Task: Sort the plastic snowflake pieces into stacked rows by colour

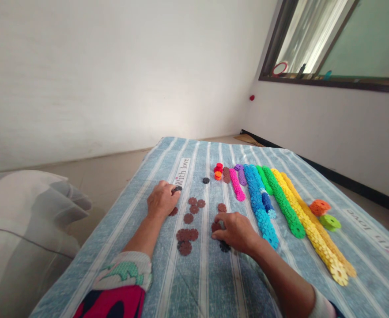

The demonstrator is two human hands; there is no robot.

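Observation:
My left hand (163, 199) has its fingers closed on a black notched plastic disc (178, 188) at the left of the cloth. Just below that hand lies a brown disc, partly covered by it. My right hand (236, 229) is curled low over the cloth, thumb and forefinger around a brown notched disc (216, 227). A black disc (224, 246) shows partly under the right hand, and another brown disc (222, 207) lies just above it. Between the hands are loose brown discs (188, 218) and an overlapping brown cluster (185, 247). A single black disc (206, 180) lies farther back.
Long overlapping rows of blue (256, 194), green (282, 203) and yellow discs (308, 221) run along the right. Shorter pink (237, 185), purple and brown rows stand beside small red and orange stacks (218, 175). Orange (320, 206) and lime stacks (330, 222) lie far right. The striped cloth (137, 212) covers the table.

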